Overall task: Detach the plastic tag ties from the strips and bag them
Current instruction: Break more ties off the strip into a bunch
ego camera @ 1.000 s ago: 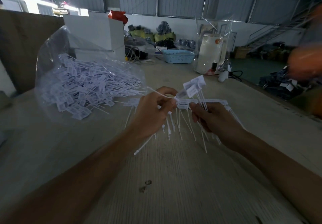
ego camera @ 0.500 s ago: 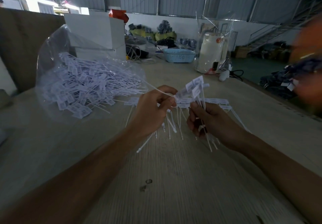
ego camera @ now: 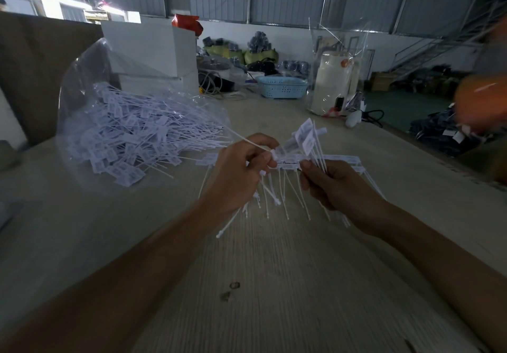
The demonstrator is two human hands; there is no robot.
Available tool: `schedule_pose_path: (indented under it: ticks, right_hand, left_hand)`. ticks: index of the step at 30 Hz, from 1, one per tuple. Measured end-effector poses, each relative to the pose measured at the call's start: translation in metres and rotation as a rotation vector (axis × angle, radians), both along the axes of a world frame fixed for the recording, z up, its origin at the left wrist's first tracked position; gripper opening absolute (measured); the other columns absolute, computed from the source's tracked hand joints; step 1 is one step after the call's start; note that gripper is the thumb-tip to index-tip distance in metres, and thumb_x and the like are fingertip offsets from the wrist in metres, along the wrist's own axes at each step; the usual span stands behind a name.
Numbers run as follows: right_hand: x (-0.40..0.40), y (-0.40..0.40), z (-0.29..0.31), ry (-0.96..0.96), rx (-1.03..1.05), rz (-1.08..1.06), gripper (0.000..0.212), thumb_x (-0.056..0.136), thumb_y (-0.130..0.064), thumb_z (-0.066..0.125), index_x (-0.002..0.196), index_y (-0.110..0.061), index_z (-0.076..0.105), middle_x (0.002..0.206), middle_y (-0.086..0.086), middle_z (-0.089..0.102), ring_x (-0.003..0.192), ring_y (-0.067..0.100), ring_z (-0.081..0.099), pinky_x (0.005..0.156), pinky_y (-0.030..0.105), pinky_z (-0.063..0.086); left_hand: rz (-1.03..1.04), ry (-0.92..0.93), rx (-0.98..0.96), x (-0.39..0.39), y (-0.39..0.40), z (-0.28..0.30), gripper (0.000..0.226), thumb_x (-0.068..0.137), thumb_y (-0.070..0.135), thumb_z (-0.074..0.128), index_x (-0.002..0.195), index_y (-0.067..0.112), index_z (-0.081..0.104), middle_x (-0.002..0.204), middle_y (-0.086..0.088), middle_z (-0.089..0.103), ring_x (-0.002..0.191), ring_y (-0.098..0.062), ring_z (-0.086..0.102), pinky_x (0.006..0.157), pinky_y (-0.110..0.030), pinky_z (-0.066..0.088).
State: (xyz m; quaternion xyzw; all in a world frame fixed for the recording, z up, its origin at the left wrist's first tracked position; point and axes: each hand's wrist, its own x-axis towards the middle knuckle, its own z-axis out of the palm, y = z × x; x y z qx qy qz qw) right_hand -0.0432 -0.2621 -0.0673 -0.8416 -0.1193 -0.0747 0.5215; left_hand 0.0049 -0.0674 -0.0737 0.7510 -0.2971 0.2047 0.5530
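Mid-detach, seemingly: left hand [ego camera: 236, 174] pinches one tie [ego camera: 247, 140] at the strip [ego camera: 329, 158]; right hand [ego camera: 333, 181] grips a bunch of loose ties [ego camera: 306, 137]. Bag [ego camera: 90, 83] lies at ten o'clock on the counter [ego camera: 274, 284]. Next move likely needs a snap-off pull, then bagging.

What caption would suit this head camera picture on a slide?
Left hand pinches one tag tie off the strip while right hand holds a detached bunch; filled bag waits alongside.

The scene was dim; daylight glared from windows [ego camera: 68, 9] upper left, edges bowed by wide-angle distortion, an orange blur [ego camera: 482, 102] at right.
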Motion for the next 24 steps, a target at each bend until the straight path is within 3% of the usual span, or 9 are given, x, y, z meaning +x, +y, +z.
schedule_pose_path:
  ticks: [5, 7, 9, 11, 15, 18, 22, 24]
  right_hand:
    - [0.000, -0.001, 0.000, -0.020, 0.022, -0.006, 0.045, 0.102, -0.040, 0.044, 0.071, -0.012, 0.060, 0.050, -0.002, 0.039, 0.043, 0.008, 0.032, 0.044, 0.018, 0.028]
    - [0.001, -0.001, 0.000, -0.025, 0.040, -0.021, 0.044, 0.102, -0.039, 0.045, 0.070, -0.014, 0.061, 0.050, -0.003, 0.039, 0.043, 0.009, 0.032, 0.043, 0.019, 0.028]
    - [0.002, -0.001, -0.002, -0.011, 0.092, -0.025, 0.042, 0.103, -0.036, 0.046, 0.071, -0.014, 0.062, 0.050, -0.003, 0.038, 0.044, 0.009, 0.031, 0.043, 0.021, 0.026]
    - [0.002, -0.001, -0.003, 0.028, 0.180, -0.007, 0.039, 0.102, -0.035, 0.048, 0.074, -0.013, 0.063, 0.052, -0.003, 0.036, 0.046, 0.010, 0.028, 0.042, 0.022, 0.023]
    - [0.000, -0.002, -0.002, 0.055, 0.289, 0.094, 0.033, 0.093, -0.041, 0.058, 0.081, -0.012, 0.068, 0.057, -0.001, 0.029, 0.047, 0.010, 0.024, 0.042, 0.022, 0.021]
    - [-0.002, -0.001, -0.001, 0.036, 0.209, 0.109, 0.037, 0.085, -0.045, 0.064, 0.082, -0.009, 0.070, 0.055, 0.000, 0.033, 0.046, 0.010, 0.026, 0.042, 0.023, 0.023]
    - [-0.001, -0.001, -0.001, 0.005, 0.162, 0.078, 0.028, 0.089, -0.035, 0.065, 0.080, -0.009, 0.071, 0.055, 0.004, 0.037, 0.047, 0.013, 0.027, 0.042, 0.024, 0.022]
    - [0.000, -0.001, 0.000, -0.005, 0.163, 0.045, 0.022, 0.094, -0.025, 0.064, 0.076, -0.013, 0.072, 0.056, 0.005, 0.037, 0.048, 0.014, 0.028, 0.043, 0.025, 0.022]
  left_hand:
    - [0.016, -0.072, 0.059, 0.006, 0.000, -0.005, 0.038, 0.093, 0.001, 0.052, 0.086, 0.036, 0.066, 0.076, 0.008, 0.071, 0.071, -0.010, 0.068, 0.067, -0.035, 0.056]
    - [0.022, -0.089, 0.080, 0.008, -0.002, -0.007, 0.025, 0.091, 0.007, 0.057, 0.090, 0.028, 0.070, 0.075, 0.009, 0.071, 0.070, -0.007, 0.067, 0.066, -0.032, 0.056]
    - [0.037, -0.100, 0.085, 0.007, -0.002, -0.008, 0.014, 0.090, 0.016, 0.065, 0.098, 0.026, 0.071, 0.077, 0.012, 0.072, 0.073, 0.000, 0.068, 0.065, -0.019, 0.052]
    - [0.043, -0.111, 0.079, 0.005, -0.003, -0.007, 0.017, 0.087, 0.020, 0.071, 0.101, 0.031, 0.068, 0.077, 0.020, 0.071, 0.078, 0.006, 0.067, 0.066, -0.008, 0.047]
    - [0.006, -0.137, 0.058, -0.001, -0.006, -0.005, 0.036, 0.077, 0.025, 0.082, 0.099, 0.041, 0.059, 0.085, 0.022, 0.072, 0.075, 0.004, 0.068, 0.064, -0.015, 0.052]
    - [-0.012, -0.192, 0.065, -0.003, -0.009, -0.004, 0.034, 0.076, 0.029, 0.084, 0.099, 0.037, 0.060, 0.086, 0.018, 0.073, 0.073, 0.004, 0.068, 0.062, -0.011, 0.049]
    - [-0.012, -0.192, 0.105, -0.002, -0.009, -0.005, 0.030, 0.082, 0.029, 0.081, 0.104, 0.026, 0.061, 0.089, 0.017, 0.075, 0.078, 0.006, 0.069, 0.065, -0.012, 0.050]
    - [-0.017, -0.152, 0.153, 0.000, -0.008, -0.007, 0.029, 0.088, 0.020, 0.073, 0.113, 0.021, 0.059, 0.098, 0.014, 0.075, 0.085, 0.005, 0.069, 0.075, -0.022, 0.056]
